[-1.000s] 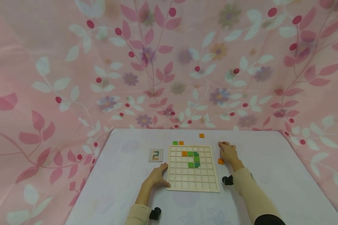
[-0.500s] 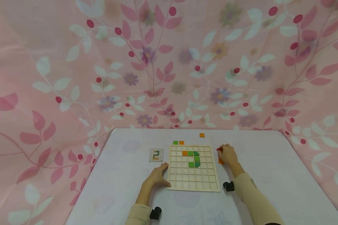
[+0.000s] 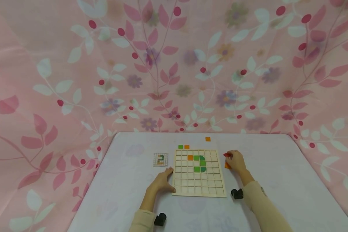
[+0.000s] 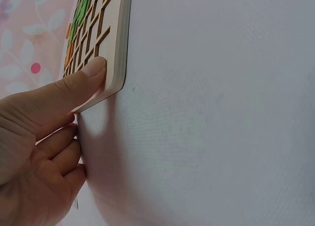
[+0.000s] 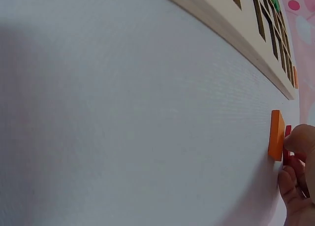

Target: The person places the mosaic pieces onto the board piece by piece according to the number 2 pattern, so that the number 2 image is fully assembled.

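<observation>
My right hand [image 3: 236, 161] pinches a small red piece [image 3: 227, 155] between thumb and fingers, just right of the wooden grid board [image 3: 188, 191]. An orange square tile [image 3: 227, 165] lies partly hidden beneath that hand; in the right wrist view the orange tile [image 5: 276, 136] stands out beside the red piece [image 5: 287, 132]. My left hand [image 3: 161, 182] holds the board at its near left corner. The left wrist view shows the thumb [image 4: 94, 67] on the board's rim. Green and orange tiles [image 3: 196, 158] sit in several of the board's cells.
A small pattern card [image 3: 160, 159] with a printed grid lies left of the board. Behind the board are a green tile [image 3: 180, 147] and an orange tile [image 3: 187, 147] side by side. Another orange tile [image 3: 207, 139] lies farther back. Floral cloth [image 3: 174, 80] hangs behind the white table [image 3: 113, 193].
My right hand has come slightly nearer, over the orange tile's edge, and the red piece now shows between its fingers. My left hand keeps its place on the board.
</observation>
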Available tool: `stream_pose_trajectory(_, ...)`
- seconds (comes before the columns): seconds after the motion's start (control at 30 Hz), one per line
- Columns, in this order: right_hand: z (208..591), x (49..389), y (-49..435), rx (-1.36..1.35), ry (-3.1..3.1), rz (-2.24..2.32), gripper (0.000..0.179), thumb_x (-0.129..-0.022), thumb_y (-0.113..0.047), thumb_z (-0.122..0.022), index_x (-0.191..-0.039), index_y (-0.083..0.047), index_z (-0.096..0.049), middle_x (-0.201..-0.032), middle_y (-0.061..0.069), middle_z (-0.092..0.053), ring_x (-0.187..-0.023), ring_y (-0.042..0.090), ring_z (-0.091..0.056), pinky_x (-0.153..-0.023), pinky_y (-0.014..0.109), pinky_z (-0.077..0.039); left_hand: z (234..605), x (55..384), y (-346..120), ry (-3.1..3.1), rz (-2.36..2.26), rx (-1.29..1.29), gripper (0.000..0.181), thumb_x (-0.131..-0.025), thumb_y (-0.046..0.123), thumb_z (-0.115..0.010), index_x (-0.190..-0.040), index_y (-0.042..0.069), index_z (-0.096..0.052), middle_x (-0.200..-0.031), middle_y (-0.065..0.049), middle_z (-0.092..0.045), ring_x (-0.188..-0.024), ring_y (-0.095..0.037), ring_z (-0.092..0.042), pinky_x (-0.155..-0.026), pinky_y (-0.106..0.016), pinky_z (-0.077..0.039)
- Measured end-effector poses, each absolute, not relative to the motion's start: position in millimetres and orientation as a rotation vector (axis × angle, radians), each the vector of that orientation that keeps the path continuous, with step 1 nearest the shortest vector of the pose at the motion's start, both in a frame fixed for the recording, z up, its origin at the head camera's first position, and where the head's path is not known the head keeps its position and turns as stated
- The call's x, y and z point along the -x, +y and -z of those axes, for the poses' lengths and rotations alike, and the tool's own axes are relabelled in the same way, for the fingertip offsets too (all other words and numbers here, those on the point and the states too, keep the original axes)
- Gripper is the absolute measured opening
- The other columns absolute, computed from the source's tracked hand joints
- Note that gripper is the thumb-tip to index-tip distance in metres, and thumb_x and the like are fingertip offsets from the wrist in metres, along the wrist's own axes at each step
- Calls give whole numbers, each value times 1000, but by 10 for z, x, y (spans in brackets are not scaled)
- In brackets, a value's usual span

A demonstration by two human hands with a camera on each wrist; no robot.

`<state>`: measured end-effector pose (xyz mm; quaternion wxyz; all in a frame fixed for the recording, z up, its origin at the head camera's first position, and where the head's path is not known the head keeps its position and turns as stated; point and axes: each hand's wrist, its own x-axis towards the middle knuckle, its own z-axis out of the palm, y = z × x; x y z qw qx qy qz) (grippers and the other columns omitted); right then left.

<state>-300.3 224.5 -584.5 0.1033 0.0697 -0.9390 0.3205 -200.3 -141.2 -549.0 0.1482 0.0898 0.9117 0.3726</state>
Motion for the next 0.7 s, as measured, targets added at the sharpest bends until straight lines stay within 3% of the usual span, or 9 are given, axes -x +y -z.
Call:
stream_pose_trajectory(0.3, 5842, 2968, 2262, -116, -2773, -1096, 29, -74, -5, -67, -96, 13, -63, -81, 20, -64, -72, 28, -58, -62, 35, -51, 5500, 2005, -1412, 2614, -1072, -254, 95, -57, 9, -88, -138, -5, -41, -148, -19, -33, -137, -42, -27, -111, -55, -25)
stream_pose_trajectory(0.7, 5635, 2693, 1695, -378, -2629, -1300, 24, -75, 2, -71, -96, 12, -66, -87, 20, -63, -72, 25, -61, -60, 25, -53, 5512, 2019, -1417, 2610, -1082, -240, 95, -57, 9, -88, -138, -4, -41, -148, -19, -33, -137, -42, -26, -111, -54, -25)
